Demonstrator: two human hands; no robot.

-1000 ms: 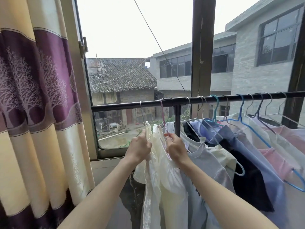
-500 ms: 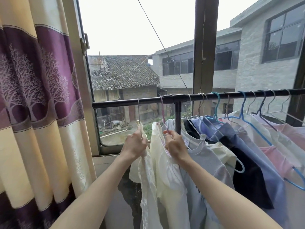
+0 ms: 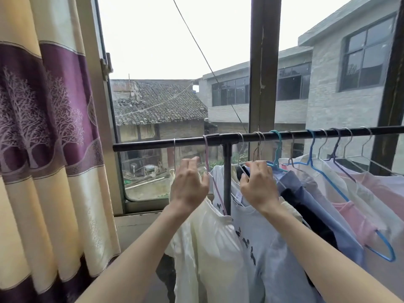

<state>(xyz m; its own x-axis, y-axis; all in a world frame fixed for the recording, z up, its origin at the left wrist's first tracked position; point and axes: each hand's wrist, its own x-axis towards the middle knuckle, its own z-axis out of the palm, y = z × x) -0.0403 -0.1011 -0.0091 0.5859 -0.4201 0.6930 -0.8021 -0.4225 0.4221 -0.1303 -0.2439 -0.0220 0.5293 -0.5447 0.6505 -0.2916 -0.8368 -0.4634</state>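
Note:
A black clothes rail (image 3: pixel 153 145) runs across in front of the window. A cream garment (image 3: pixel 209 248) hangs at its left end on a pink hanger (image 3: pixel 206 154), beside a thin wire hook (image 3: pixel 174 149). My left hand (image 3: pixel 189 182) is raised over the cream garment's shoulder, fingers loosely straight and pointing up, holding nothing. My right hand (image 3: pixel 259 184) has its fingers curled over the wire hanger at the collar of a pale blue printed T-shirt (image 3: pixel 273 248), just right of the rail's upright post (image 3: pixel 227 171).
Several more garments on hangers crowd the rail to the right, among them a blue shirt (image 3: pixel 317 204) and a pink top (image 3: pixel 360 215) on a blue hanger (image 3: pixel 328 178). A purple and cream curtain (image 3: pixel 43 127) hangs at the left. A window post (image 3: pixel 264 84) stands behind the rail.
My left hand let go of the cream garment and rose with its fingers opened. My right hand shifted right from the cream garment onto the pale blue T-shirt's hanger.

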